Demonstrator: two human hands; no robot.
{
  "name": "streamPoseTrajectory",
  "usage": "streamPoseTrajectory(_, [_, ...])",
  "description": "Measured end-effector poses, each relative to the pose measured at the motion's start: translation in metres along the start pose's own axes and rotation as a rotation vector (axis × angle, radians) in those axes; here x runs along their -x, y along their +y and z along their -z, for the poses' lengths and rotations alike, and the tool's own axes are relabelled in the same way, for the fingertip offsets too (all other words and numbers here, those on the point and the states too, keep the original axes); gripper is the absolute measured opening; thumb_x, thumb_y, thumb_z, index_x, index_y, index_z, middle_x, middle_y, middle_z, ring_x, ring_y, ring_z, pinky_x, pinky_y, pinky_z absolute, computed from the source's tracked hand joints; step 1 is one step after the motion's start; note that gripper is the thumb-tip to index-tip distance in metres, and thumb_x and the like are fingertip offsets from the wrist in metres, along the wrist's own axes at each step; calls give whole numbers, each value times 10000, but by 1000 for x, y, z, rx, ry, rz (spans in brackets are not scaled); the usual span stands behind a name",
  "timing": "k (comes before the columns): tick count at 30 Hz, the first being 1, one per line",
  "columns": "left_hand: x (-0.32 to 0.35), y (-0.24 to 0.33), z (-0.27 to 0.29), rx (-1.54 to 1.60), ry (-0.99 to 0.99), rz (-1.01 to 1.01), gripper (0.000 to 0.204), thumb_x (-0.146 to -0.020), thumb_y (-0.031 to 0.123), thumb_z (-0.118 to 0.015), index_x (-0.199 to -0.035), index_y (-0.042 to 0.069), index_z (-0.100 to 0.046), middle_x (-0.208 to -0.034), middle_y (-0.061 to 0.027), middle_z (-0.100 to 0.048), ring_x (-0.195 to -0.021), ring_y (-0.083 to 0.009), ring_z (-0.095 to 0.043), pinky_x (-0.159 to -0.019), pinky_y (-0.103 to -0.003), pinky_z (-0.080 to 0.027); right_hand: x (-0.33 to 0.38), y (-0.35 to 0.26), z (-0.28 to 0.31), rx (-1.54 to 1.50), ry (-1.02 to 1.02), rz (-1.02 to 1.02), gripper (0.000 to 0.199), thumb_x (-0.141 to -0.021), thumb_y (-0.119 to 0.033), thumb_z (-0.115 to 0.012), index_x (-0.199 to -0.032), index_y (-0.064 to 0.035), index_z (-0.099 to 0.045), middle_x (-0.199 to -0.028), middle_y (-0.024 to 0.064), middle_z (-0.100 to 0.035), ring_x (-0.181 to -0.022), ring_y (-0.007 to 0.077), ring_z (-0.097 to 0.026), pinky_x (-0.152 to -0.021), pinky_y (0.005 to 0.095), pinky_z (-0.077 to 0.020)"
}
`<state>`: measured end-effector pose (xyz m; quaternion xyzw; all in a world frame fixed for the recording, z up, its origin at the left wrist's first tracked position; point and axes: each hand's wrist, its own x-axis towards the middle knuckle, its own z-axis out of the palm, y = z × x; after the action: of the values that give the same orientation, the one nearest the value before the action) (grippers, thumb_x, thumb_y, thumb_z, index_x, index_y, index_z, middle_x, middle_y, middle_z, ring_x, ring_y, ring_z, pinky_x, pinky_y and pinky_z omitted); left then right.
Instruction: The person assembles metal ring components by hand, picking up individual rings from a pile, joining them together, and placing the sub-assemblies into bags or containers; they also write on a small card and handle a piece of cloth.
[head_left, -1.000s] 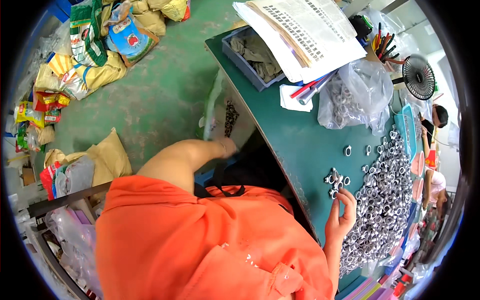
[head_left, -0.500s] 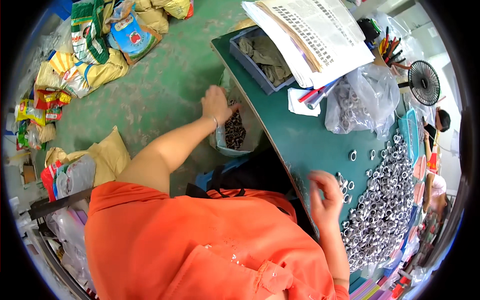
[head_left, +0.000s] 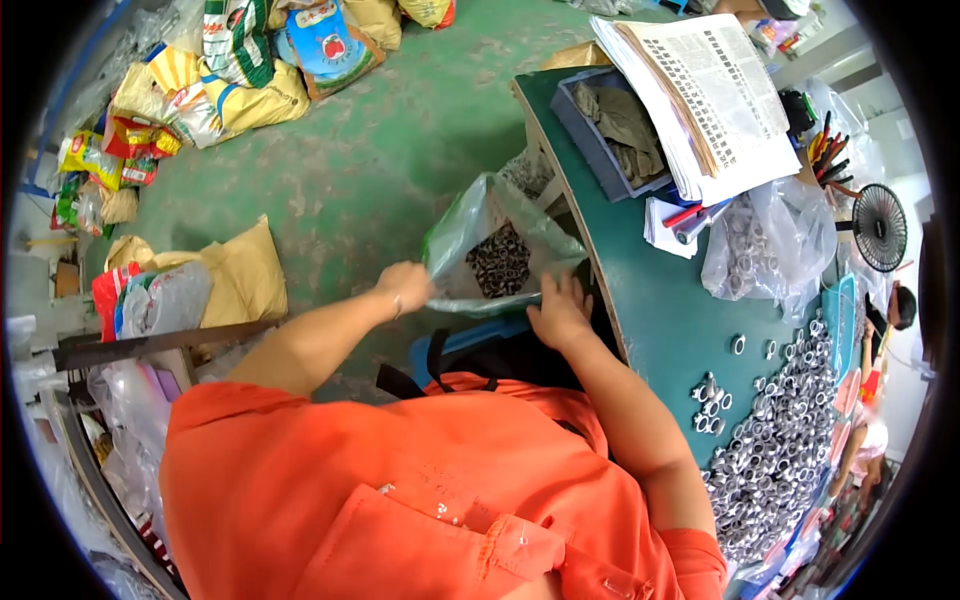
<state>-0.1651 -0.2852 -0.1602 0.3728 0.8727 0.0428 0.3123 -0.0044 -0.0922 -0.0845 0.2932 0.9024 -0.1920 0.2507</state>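
Note:
A translucent greenish plastic bag (head_left: pixel 455 245) stands open on the floor beside the table, with a heap of small dark rings (head_left: pixel 500 262) inside. My left hand (head_left: pixel 405 287) is closed on the bag's rim at its left side. At the near right of the rim, my right hand (head_left: pixel 562 312) has its fingers over the plastic and appears to grip it; its fingertips are partly lost against the bag. On the table to the right lies a large pile of small silvery metal rings (head_left: pixel 770 440), with a few loose ones (head_left: pixel 710 403) apart from it.
The green table (head_left: pixel 660 320) has its edge close to my right arm. On it are a blue-grey bin (head_left: pixel 600 130) with cloth, stacked papers (head_left: pixel 710 100), a clear bag of rings (head_left: pixel 755 250) and a small fan (head_left: pixel 880 228). Filled sacks (head_left: pixel 250 105) line the far left floor; another person (head_left: pixel 868 440) is at far right.
My right hand has left the table side and come down to the bag. My left hand has moved from over the rings to the bag's left rim. The bag's mouth is spread wider.

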Motion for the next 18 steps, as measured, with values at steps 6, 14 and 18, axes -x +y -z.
streamPoseTrajectory(6, [26, 5, 13, -24, -183, 70, 406, -824, 356, -546, -773, -30, -662, -848, -259, -625, -847, -400, -609, -759, -444, -486, 12, 4, -37, 267, -108, 310, 381, -825, -320, -582, -1147, -117, -564, -1290, 58, -485, -1283, 278, -334, -1052, 586, -140])
streamPoseTrajectory(14, [-31, 13, 36, -113, -333, -60, 339, -808, 280, -507, -675, 8, -660, -645, -165, -633, -650, -296, -647, -665, -378, -515, -15, 26, -33, 418, 68, 330, 172, -763, -128, -530, -796, -121, -699, -820, 88, -670, -1013, 265, -573, -1050, 517, -195])
streamPoseTrajectory(18, [-17, 27, 56, 127, -194, 33, 563, -878, 476, -443, -597, 19, -615, -549, -105, -594, -571, -262, -622, -628, -385, -498, 23, 17, -15, 238, 66, 446, 136, -772, -165, -568, -777, -100, -687, -772, 119, -664, -800, 276, -634, -871, 444, -419])
